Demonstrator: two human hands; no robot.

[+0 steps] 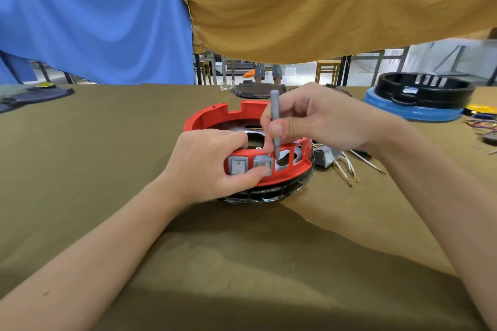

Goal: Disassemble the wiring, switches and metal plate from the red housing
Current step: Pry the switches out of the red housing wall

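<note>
Step in hand, by my reading: freeing the second switch from the housing wall.

Left hand point(207, 166) grips the near wall of the red housing point(215, 118), fingers hooked over the rim, thumb pressing under the second switch point(263, 165). First switch point(238, 165) sits seated just left of it.

Right hand point(309, 118) pinches a grey screwdriver point(274, 121) pen-style, tip down inside the wall behind the second switch. Empty slots to the right.

Next move likely calls for levering the clip while the thumb pushes the switch out.

Housing: red ring, mid-table, on a black base; metal plate point(242, 129) inside. Loose wires point(347, 169) lie right of it.
</note>
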